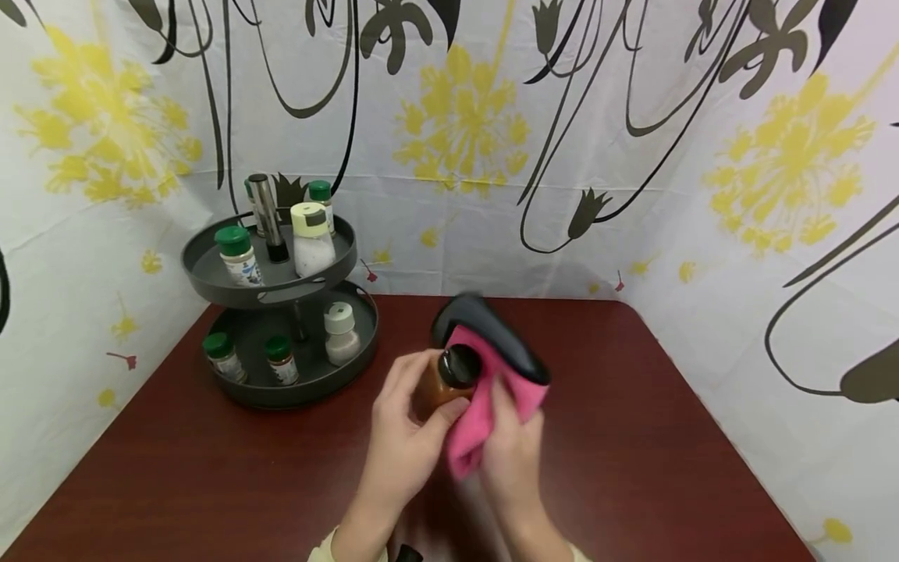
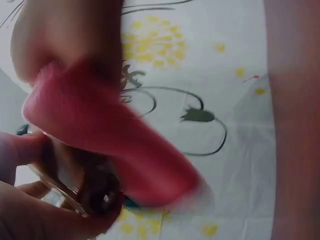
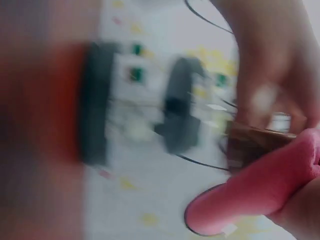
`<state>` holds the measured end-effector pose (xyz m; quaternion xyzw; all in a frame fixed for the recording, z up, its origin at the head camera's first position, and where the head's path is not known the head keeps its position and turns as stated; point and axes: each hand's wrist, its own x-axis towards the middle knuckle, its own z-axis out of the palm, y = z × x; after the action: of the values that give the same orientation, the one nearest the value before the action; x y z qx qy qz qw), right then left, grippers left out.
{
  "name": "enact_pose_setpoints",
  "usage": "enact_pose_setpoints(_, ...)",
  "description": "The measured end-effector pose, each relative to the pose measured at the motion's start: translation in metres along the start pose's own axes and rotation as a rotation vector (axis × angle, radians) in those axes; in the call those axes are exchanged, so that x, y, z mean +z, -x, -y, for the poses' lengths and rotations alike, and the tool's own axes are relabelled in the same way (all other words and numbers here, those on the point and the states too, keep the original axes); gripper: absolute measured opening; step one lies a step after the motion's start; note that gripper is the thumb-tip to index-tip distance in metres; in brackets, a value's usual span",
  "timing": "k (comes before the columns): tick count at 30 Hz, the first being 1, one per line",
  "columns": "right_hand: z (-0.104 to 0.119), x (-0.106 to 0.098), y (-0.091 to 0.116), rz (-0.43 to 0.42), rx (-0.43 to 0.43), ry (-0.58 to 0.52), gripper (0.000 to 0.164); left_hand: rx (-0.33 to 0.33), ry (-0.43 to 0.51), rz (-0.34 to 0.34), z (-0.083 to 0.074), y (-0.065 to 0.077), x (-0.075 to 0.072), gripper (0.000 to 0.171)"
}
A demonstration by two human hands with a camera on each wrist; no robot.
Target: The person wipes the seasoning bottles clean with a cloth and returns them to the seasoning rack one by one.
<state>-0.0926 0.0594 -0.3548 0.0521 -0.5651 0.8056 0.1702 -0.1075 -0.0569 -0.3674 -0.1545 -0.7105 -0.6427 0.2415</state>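
My left hand point(image 1: 402, 441) grips a small brown jar point(image 1: 433, 384) with a shiny black lid point(image 1: 460, 365), fingers and thumb around its side. A pink cloth point(image 1: 472, 434) is held in my right hand point(image 1: 511, 457) and lies against the jar's right side. Along the cloth's far side runs a dark grey rounded piece point(image 1: 492, 336). In the left wrist view, the blurred cloth point(image 2: 130, 140) partly covers the jar point(image 2: 95, 185). The right wrist view has the cloth point(image 3: 250, 192) just under the brown jar point(image 3: 250, 145).
At the left back of the dark red table point(image 1: 618, 437) stands a two-tier grey tray point(image 1: 270, 394). Several green-capped jars point(image 1: 239, 254), a silver-and-black cylinder point(image 1: 264, 215) and white-topped shakers point(image 1: 342, 336) stand on it. A patterned fabric point(image 1: 449, 234) encloses the table. A black object point(image 1: 409, 553) shows at the bottom edge.
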Motion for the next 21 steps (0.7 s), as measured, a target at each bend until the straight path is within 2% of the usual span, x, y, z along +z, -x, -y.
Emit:
enact_pose_setpoints(2, 0.012, 0.001, -0.004, 0.018, -0.153, -0.029, 0.042, 0.000, -0.003, 0.013, 0.001, 0.003, 0.004, 0.051)
enact_pose_setpoints(4, 0.014, 0.002, -0.003, 0.045, -0.329, 0.001, 0.029, 0.008, 0.010, 0.001, 0.001, 0.005, 0.007, 0.053)
enact_pose_setpoints(5, 0.012, 0.002, -0.001, 0.060, -0.385, 0.006, 0.026, 0.018, 0.025, -0.010, 0.001, 0.006, 0.008, 0.053)
enact_pose_setpoints(7, 0.004, 0.004, 0.005, 0.078, -0.417, 0.004, 0.029, 0.037, 0.057, -0.032, -0.001, 0.005, 0.009, 0.055)
enact_pose_setpoints(9, -0.007, 0.004, 0.009, 0.071, -0.361, 0.055, 0.033, 0.058, 0.078, -0.051, -0.004, 0.003, 0.009, 0.055)
enact_pose_setpoints(12, -0.018, 0.003, 0.013, 0.083, -0.120, 0.037, 0.040, 0.066, 0.098, -0.061, -0.008, 0.001, 0.008, 0.055)
enact_pose_setpoints(13, -0.019, 0.003, 0.012, 0.078, -0.054, 0.061, 0.042, 0.060, 0.097, -0.063, -0.008, 0.001, 0.007, 0.055)
enact_pose_setpoints(15, -0.017, 0.003, 0.009, 0.083, 0.041, 0.024, 0.044, 0.048, 0.068, -0.069, -0.008, 0.000, 0.006, 0.055)
enact_pose_setpoints(18, 0.000, 0.004, 0.000, 0.062, 0.045, -0.047, 0.042, 0.000, 0.027, -0.056, -0.006, 0.001, 0.008, 0.054)
enact_pose_setpoints(21, 0.022, 0.005, -0.004, 0.055, -0.065, -0.084, 0.034, -0.040, 0.028, -0.020, -0.003, 0.004, 0.011, 0.053)
